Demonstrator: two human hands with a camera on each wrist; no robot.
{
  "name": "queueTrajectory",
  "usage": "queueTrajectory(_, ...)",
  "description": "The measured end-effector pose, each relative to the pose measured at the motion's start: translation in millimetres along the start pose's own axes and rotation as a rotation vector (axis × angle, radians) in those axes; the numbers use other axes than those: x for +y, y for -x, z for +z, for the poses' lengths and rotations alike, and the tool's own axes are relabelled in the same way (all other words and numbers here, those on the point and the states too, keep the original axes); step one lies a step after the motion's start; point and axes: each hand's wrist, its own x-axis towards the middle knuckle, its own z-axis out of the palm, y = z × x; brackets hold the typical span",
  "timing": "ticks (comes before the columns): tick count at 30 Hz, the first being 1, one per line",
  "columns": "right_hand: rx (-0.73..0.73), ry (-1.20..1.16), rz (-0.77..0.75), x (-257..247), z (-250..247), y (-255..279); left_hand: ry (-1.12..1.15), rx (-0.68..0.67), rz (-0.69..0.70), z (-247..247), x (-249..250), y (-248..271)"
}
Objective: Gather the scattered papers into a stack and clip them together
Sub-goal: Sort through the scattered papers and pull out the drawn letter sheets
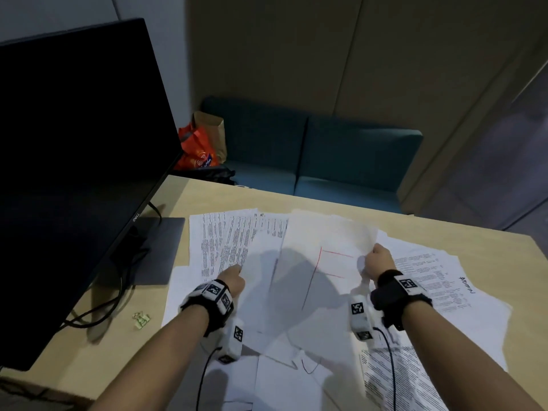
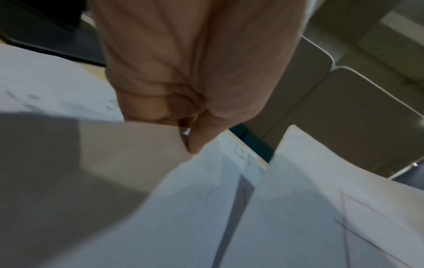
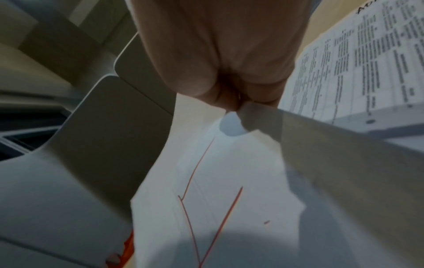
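Gathering step: my left hand (image 1: 232,281) and right hand (image 1: 379,261) each pinch loose white paper sheets (image 1: 311,262); next, square them, then fetch the green binder clip (image 1: 141,319).

Loose papers (image 1: 326,292) overlap across the middle and right of the desk (image 1: 98,348). The monitor (image 1: 74,143) stands at the desk's left, its base (image 1: 154,250) just left of the papers. A binder clip (image 1: 141,319) lies on the desk left of the sheets. Behind the desk runs a bench seat (image 1: 326,152), with bags (image 1: 201,143) at its left end.
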Motion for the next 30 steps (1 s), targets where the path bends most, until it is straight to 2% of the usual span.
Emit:
queueTrajectory(3,-0.038,0.127,0.039,1.7,21.8,8.2,0.087,-0.014,-0.022,7.8,8.7,6.6)
queueTrajectory(6,-0.082,0.164,0.115,3.3,43.8,17.7,0.280,-0.067,-0.042,13.4,8.0,6.3)
queueTrajectory(8,-0.175,0.208,0.126,2.1,57.8,24.1,0.363,-0.093,-0.056,17.1,5.7,6.9)
queueTrajectory(10,-0.302,0.271,0.111,-0.3,72.3,30.3,0.278,-0.066,-0.044,21.6,3.3,4.8)
queueTrajectory(11,-0.315,0.299,0.090,-1.6,77.5,31.8,0.209,-0.030,-0.034,23.3,4.1,4.8)
queueTrajectory(14,-0.260,0.361,0.081,-1.5,79.4,34.8,0.138,0.104,0.012,19.3,8.2,5.0)
queueTrajectory(17,-0.177,0.585,0.015,12.0,64.4,31.5,0.134,0.248,-0.004,-3.5,7.0,5.0)
queueTrajectory(20,-0.129,0.803,-0.064,30.0,53.5,21.3,0.152,0.324,-0.046,-26.4,-5.5,2.7)
queueTrajectory(25,-0.179,0.900,-0.143,26.2,41.5,-2.2,0.067,0.286,-0.116,-37.4,-25.1,5.5)
queueTrajectory(30,-0.235,0.915,-0.135,11.2,40.7,-20.4,0.097,0.276,-0.140,-35.4,-36.1,8.6)
